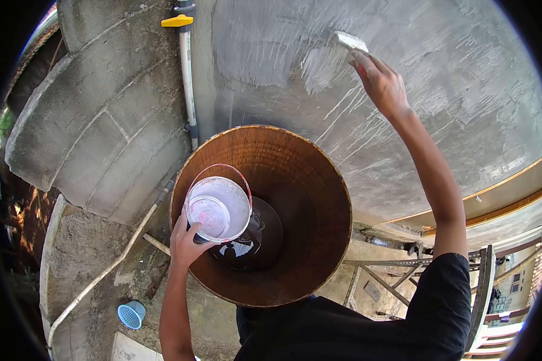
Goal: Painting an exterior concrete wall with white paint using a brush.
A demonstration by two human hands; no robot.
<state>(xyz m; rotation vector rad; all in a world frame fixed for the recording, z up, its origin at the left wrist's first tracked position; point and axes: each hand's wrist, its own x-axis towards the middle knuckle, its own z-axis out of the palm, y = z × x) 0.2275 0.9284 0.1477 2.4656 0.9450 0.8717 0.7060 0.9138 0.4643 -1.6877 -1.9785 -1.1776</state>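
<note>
My right hand (381, 85) grips a paintbrush (351, 41) by its handle, part of which shows red between the fingers. Its whitish bristles lie against or very near the grey wall (271, 49), which bears wet-looking pale strokes and several drips running down. My left hand (187, 241) holds a small plastic pail (235, 194) by its lower left rim, thumb over the edge. Whitish liquid or residue coats the pail's inside, and its red wire handle stands up. Beneath the pail is a large rusty metal drum (316, 194) with dark, reflective liquid (268, 225) at its bottom.
A white pipe (187, 76) with a yellow valve handle (177, 20) runs down the wall corner. To the left rises a concrete block wall (95, 108). A blue plastic basket (131, 314) sits on the ground near another pipe (104, 270). Metal framing (388, 280) stands at the right.
</note>
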